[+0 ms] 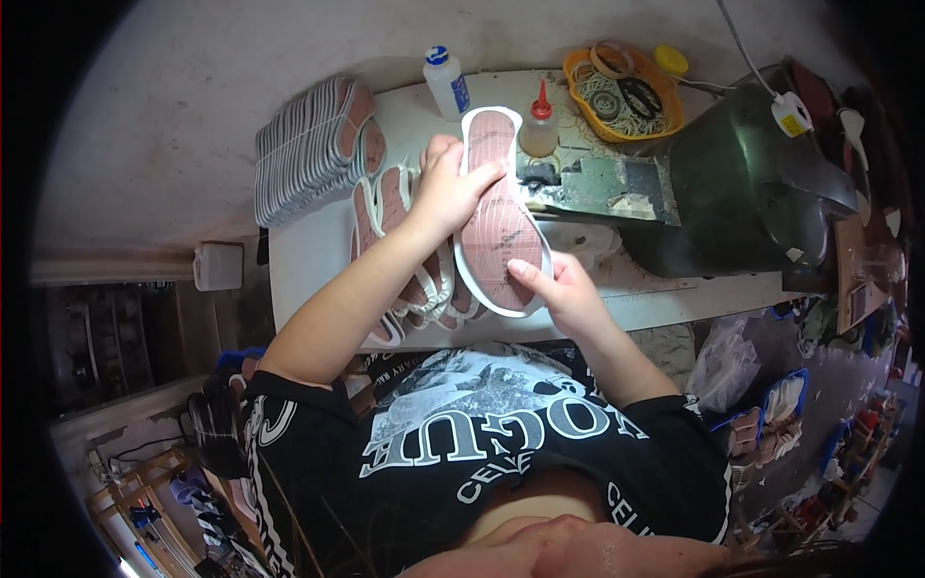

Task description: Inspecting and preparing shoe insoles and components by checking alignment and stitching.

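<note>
A pinkish-brown shoe sole (pixel 499 231) with a raised white rim is held up over the worktable, its stitched face toward me. My left hand (pixel 451 188) grips its upper left side, the thumb lying across the face. Lower down, my right hand (pixel 561 287) pinches the wider end, with the thumb on the face and the fingers behind, out of sight. Beside my left forearm lie several more white-rimmed soles (pixel 364 207), partly covered by the arm. Just beyond the held sole runs the flat arm of a green sewing machine (pixel 617 188).
A tied stack of insoles (pixel 313 144) stands at the far left of the white table (pixel 306 279). Farther back are a white bottle with a blue cap (pixel 445 82), a red-tipped squeeze bottle (pixel 540 130) and an orange basket (pixel 621 135) of cords. The machine's bulky body (pixel 742 183) fills the right.
</note>
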Demonstrator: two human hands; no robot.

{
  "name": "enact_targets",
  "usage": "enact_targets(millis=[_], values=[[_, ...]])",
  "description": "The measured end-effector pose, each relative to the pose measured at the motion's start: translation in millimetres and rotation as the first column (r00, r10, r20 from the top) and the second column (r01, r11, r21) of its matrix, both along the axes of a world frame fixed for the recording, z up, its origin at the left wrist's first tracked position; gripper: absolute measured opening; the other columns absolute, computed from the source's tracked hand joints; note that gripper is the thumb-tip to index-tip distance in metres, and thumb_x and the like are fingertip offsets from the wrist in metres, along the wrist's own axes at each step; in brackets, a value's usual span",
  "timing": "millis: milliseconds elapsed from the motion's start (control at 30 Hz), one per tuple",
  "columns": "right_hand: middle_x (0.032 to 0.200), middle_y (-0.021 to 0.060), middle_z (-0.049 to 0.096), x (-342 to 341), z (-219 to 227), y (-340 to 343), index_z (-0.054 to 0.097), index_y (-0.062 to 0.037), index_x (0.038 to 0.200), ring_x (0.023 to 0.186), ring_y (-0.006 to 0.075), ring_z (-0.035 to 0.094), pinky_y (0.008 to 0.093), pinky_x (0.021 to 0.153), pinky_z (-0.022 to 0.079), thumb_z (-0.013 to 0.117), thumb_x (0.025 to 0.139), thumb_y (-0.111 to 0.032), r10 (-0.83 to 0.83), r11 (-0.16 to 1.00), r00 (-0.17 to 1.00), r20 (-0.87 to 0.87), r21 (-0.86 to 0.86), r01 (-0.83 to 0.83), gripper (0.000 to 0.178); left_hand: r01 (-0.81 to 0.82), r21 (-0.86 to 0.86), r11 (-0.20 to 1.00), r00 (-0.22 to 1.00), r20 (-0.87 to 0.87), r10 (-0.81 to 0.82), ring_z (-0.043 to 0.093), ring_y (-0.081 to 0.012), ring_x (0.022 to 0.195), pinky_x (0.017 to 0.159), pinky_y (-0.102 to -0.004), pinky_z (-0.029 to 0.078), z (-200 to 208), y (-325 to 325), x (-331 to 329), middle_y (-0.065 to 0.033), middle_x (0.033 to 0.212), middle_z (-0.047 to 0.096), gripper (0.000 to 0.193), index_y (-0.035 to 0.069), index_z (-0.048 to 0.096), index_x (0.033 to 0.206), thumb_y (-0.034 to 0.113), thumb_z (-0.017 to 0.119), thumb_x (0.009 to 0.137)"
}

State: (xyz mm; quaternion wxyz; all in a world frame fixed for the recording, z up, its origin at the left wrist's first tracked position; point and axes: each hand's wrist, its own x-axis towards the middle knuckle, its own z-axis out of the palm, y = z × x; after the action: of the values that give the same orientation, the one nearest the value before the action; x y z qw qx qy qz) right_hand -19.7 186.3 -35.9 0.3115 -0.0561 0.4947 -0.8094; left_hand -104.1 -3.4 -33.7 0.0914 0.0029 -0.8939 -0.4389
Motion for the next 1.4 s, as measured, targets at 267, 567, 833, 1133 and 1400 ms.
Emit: enact_targets(millis=[267,567,833,1133,1400], values=[[0.099,0.0050,0.065,3,-3,3,0.061,0.0036,0.107,0.088,0.0086,0.058,0.0246,0.081,0.046,0.057,0.092,-0.017,-0.072,0.997,0.996,0.057,0.004,0.071,0.026,0.059,0.136,0.989,0.997,0.033,-0.064,0.045,-0.0315,0.101,0.092,-0.0373,0.035,-6,10,-7,-0.0168,0.100,0.050,0.043,-0.002,0.063,0.097,0.035,0.065,0.076],[0.099,0.0082,0.066,-4,1,-12,0.060,0.0034,0.108,0.084,0.0088,0.060,0.0237,0.078,0.047,0.057,0.092,-0.019,-0.218,0.975,0.970,0.106,-0.027,0.222,0.027,0.008,-0.037,0.999,1.000,0.004,-0.008,0.042,-0.0330,0.110,0.096,-0.0406,0.033,-3,12,-28,-0.0185,0.110,0.050,0.049,-0.004,0.061,0.096,0.041,0.062,0.078],[0.091,0.0186,0.066,3,2,-30,0.055,0.0087,0.109,0.078,0.0208,0.067,0.0288,0.067,0.054,0.054,0.092,-0.019,-0.114,0.993,0.963,0.246,-0.006,0.119,0.032,0.052,-0.022,0.998,0.982,0.181,-0.047,0.042,-0.0352,0.115,0.098,-0.0411,0.034,-1,3,-44,-0.0227,0.114,0.050,0.052,-0.006,0.062,0.099,0.042,0.062,0.076],[0.087,0.0180,0.067,-14,9,-49,0.059,0.0048,0.106,0.073,0.0202,0.067,0.0287,0.065,0.054,0.054,0.092,-0.020,-0.220,0.959,0.925,0.309,-0.107,0.264,0.029,-0.026,-0.299,0.954,0.963,-0.264,-0.056,0.040,-0.0325,0.125,0.104,-0.0442,0.029,-14,-12,-71,-0.0223,0.123,0.051,0.061,0.000,0.059,0.113,0.046,0.068,0.074],[0.089,0.0186,0.067,-25,19,-47,0.056,0.0059,0.108,0.075,0.0214,0.068,0.0275,0.064,0.056,0.046,0.097,-0.025,-0.228,0.964,0.912,0.341,-0.055,0.261,0.035,0.904,-0.015,0.428,0.361,0.567,-0.740,0.058,-0.0249,0.088,0.089,-0.0412,0.036,72,-20,-91,-0.0115,0.089,0.063,0.053,0.005,0.062,0.098,0.050,0.071,0.070]])
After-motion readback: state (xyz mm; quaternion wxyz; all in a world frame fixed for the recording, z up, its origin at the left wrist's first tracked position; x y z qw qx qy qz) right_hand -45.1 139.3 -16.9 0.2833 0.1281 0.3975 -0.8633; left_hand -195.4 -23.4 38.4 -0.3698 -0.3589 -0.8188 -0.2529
